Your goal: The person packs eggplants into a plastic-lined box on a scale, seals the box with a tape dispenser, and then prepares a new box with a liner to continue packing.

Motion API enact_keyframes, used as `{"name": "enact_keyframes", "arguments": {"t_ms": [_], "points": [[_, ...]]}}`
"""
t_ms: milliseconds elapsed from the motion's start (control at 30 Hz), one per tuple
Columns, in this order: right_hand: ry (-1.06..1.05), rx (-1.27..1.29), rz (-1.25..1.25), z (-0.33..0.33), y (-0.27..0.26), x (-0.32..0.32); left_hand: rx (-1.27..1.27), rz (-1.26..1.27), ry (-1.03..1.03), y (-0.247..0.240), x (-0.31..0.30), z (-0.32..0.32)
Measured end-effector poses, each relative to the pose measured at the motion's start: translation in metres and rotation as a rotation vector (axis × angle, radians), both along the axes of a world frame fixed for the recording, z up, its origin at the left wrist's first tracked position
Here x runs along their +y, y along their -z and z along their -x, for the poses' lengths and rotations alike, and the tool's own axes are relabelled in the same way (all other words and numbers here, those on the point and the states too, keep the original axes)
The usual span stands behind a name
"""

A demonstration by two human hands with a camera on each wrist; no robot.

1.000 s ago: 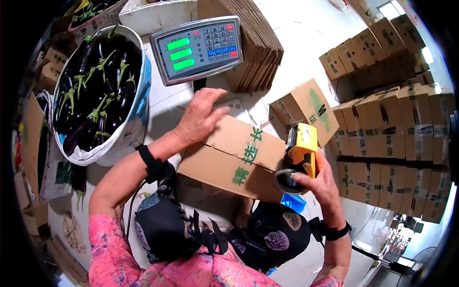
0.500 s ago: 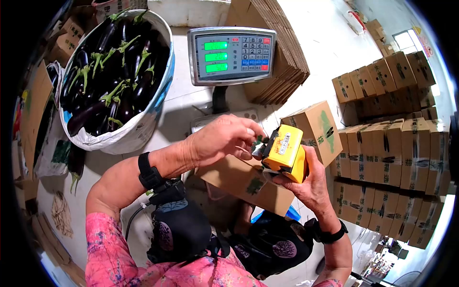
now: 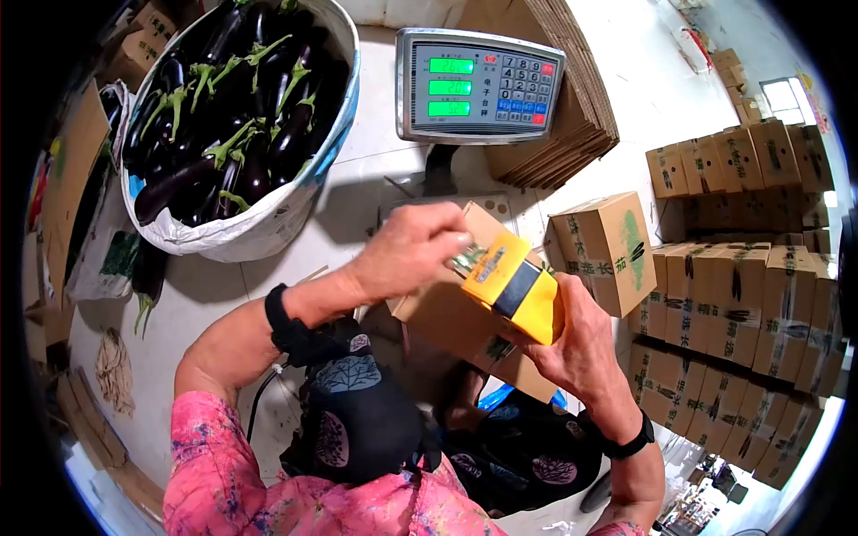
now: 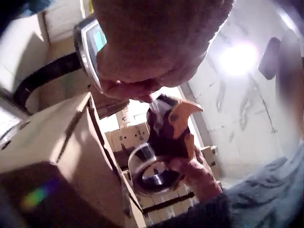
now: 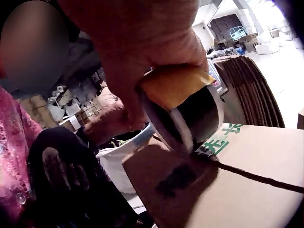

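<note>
My right hand (image 3: 583, 347) grips a yellow tape dispenser (image 3: 541, 308) above a cardboard carton (image 3: 438, 314). At the dispenser's front, the thumb and fingers of my left hand (image 3: 407, 250) pinch the end of the clear tape (image 3: 468, 259). The tape roll (image 4: 140, 159) shows from below in the left wrist view, beside the dispenser's orange-looking cutter end (image 4: 179, 118). Green printed characters and a dark seam between the closed top flaps mark the carton in the right wrist view. The dispenser and both hands cover part of its top.
A digital scale (image 3: 483, 85) with lit green displays stands ahead, flat cardboard (image 3: 581, 116) stacked behind it. Left is a large white sack-lined tub (image 3: 268, 234) of eggplants (image 3: 170, 192). One packed box (image 3: 590, 241) sits at right, before rows of stacked boxes (image 3: 715, 295).
My left hand has come from over the carton's far left to the dispenser and taken the tape end. The right hand has lifted and turned the dispenser toward it. The head view has shifted.
</note>
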State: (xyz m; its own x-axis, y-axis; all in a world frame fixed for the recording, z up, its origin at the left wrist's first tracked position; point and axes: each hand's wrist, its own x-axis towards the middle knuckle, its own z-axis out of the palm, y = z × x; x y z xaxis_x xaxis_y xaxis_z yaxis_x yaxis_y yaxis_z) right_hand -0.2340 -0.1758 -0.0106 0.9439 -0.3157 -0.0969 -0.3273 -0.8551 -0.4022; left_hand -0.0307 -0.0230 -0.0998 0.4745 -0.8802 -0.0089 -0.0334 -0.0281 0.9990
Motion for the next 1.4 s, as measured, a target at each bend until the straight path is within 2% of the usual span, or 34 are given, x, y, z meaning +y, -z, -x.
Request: {"name": "enact_keyframes", "arguments": {"t_ms": [67, 133, 200, 233, 333, 500, 700, 867, 967, 1000, 1267, 1400], "points": [[-0.001, 0.057, -0.007, 0.007, -0.004, -0.001, 0.013, -0.052, -0.066, 0.012, 0.017, -0.021], [0.020, 0.152, 0.048, 0.014, -0.011, 0.000, 0.162, -0.195, -0.173, 0.025, 0.040, -0.045], [0.049, 0.221, 0.087, 0.019, -0.014, -0.004, 0.437, -0.105, -0.235, 0.068, 0.068, -0.077], [0.084, 0.203, 0.091, 0.020, -0.011, -0.005, 0.410, -0.123, -0.198, 0.076, 0.075, -0.079], [0.032, 0.177, 0.187, 0.015, -0.010, -0.005, 0.391, -0.112, -0.253, 0.077, 0.071, -0.072], [0.095, 0.237, 0.155, 0.014, -0.013, -0.004, 0.103, -0.154, -0.288, 0.081, 0.059, -0.070], [0.072, 0.301, 0.156, 0.012, -0.003, -0.003, -0.009, -0.157, -0.340, 0.108, 0.050, -0.060], [0.078, 0.344, 0.152, 0.007, 0.009, -0.006, -0.139, -0.146, -0.396, 0.169, 0.036, -0.041], [0.062, 0.384, 0.160, 0.005, 0.010, -0.008, -0.196, -0.201, -0.404, 0.181, 0.024, -0.014], [0.049, 0.393, 0.164, 0.005, 0.012, -0.008, -0.424, -0.097, -0.364, 0.181, 0.022, -0.010], [0.055, 0.329, 0.163, 0.008, 0.023, -0.007, -0.348, -0.111, -0.263, 0.199, 0.001, 0.021], [0.034, 0.288, 0.154, 0.008, 0.027, -0.010, -0.351, -0.276, -0.134, 0.212, 0.001, 0.016]]}}
